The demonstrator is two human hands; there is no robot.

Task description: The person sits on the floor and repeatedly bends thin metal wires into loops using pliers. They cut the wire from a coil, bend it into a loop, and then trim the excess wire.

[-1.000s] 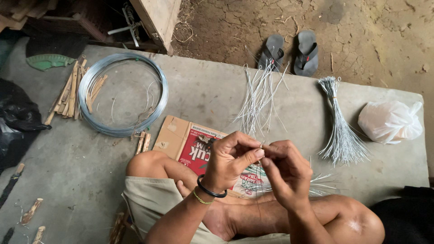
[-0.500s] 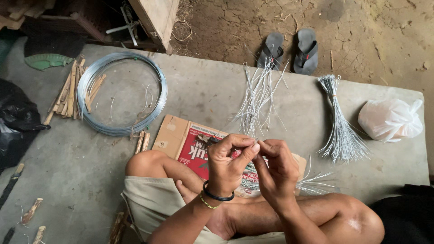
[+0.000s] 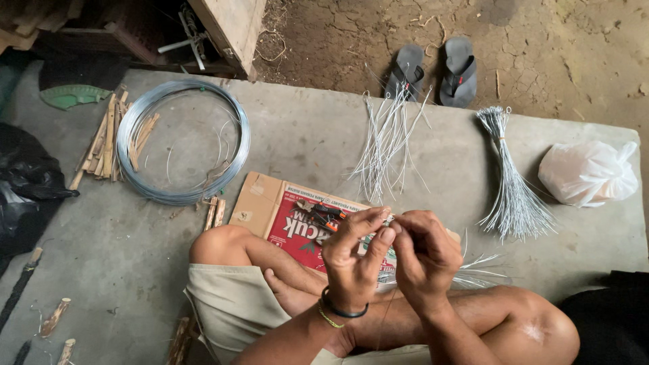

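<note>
Far left: a black bag (image 3: 23, 186) is seen on the concrete floor (image 3: 304, 135), with a green object (image 3: 67, 96) above it. Beside these, a bundle of short wooden sticks (image 3: 101, 145) lies partly under a coil of grey wire (image 3: 182, 142). Two more stick pieces (image 3: 213, 213) are noted just below the coil's rim.

Centre: a flattened cardboard sheet (image 3: 260, 206), brown with a red printed face, is spread on the floor before the crossed legs. A small tool with orange handles (image 3: 328, 215) rests on it. Above it, a loose fan of cut wire lengths (image 3: 387, 145) is laid out, pointing toward a pair of dark sandals (image 3: 436, 71) on the bare earth.

The left hand (image 3: 355, 260) is held above the cardboard, fingers curled, thumb and forefinger pinched on a thin piece of wire (image 3: 388, 220). The right hand (image 3: 424, 257) is closed likewise, its fingertips meeting the left hand's at the same wire. The wire's shape between the fingertips cannot be told. More cut wires (image 3: 476, 267) are seen fanned out behind the right hand.

Right: a tied bunch of wires (image 3: 510, 179) lies splayed downward, and a white plastic bag (image 3: 588, 172) sits near it.
</note>
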